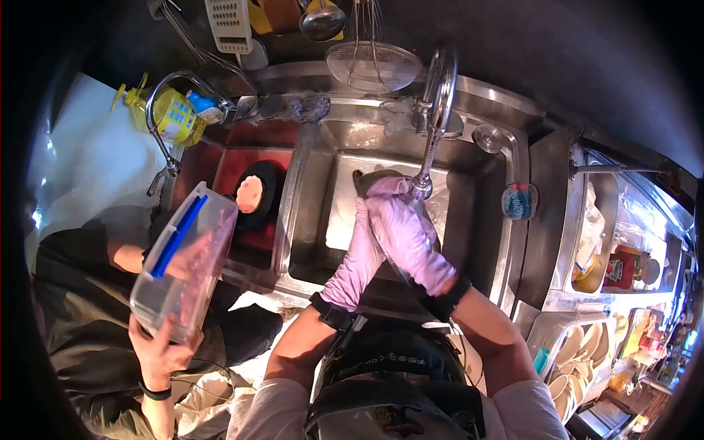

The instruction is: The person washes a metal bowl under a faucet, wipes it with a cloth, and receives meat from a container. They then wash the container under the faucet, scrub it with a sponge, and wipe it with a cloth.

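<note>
Both my hands wear pinkish-lilac gloves and are pressed together under the tap (424, 183) in the steel sink. My left hand (365, 238) reaches up from the lower left, its fingers closed and partly covered by the other hand. My right hand (403, 227) lies across it, fingers curled, just beside the spout. A dark grey, rounded thing (367, 178) shows past my fingertips; its kind is hidden by the gloves. Below the hands lies the bright sink bottom (345, 220).
At left a co-worker holds a clear plastic container (158, 304) with a blue clip over the red-floored basin (238, 154), where a pink sponge (250, 194) sits. A blue-red scrubber (519, 202) rests on the right rim. Utensils and a strainer (374, 64) hang behind.
</note>
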Action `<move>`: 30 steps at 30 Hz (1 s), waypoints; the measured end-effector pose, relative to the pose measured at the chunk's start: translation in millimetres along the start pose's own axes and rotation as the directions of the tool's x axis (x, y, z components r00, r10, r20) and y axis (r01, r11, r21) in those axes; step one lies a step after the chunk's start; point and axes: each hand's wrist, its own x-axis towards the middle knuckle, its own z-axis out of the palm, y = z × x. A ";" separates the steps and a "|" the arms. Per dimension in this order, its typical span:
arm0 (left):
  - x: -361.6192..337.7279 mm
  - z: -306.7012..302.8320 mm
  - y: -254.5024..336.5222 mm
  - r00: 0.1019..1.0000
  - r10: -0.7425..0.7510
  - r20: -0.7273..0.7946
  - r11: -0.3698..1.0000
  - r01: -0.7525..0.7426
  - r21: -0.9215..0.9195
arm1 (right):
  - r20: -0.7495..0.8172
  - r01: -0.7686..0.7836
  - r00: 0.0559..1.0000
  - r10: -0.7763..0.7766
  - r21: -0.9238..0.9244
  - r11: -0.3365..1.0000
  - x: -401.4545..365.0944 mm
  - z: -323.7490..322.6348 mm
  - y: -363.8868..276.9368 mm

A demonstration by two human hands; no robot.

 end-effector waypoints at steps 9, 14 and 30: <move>1.7 -17.2 2.3 0.992 -0.066 -0.105 0.993 0.055 -0.108 | 0.075 0.130 0.989 -0.127 -0.040 0.991 -123.2 0.4 53.5; 6.7 -19.5 18.8 0.987 -0.035 -0.158 0.994 0.017 -0.111 | -0.023 -0.177 0.983 0.181 0.111 0.978 -136.1 -25.0 87.5; 3.4 -31.0 1.3 0.975 0.218 -0.050 0.868 -0.170 0.467 | 0.050 0.110 0.992 -0.113 0.046 0.993 -30.4 9.0 34.0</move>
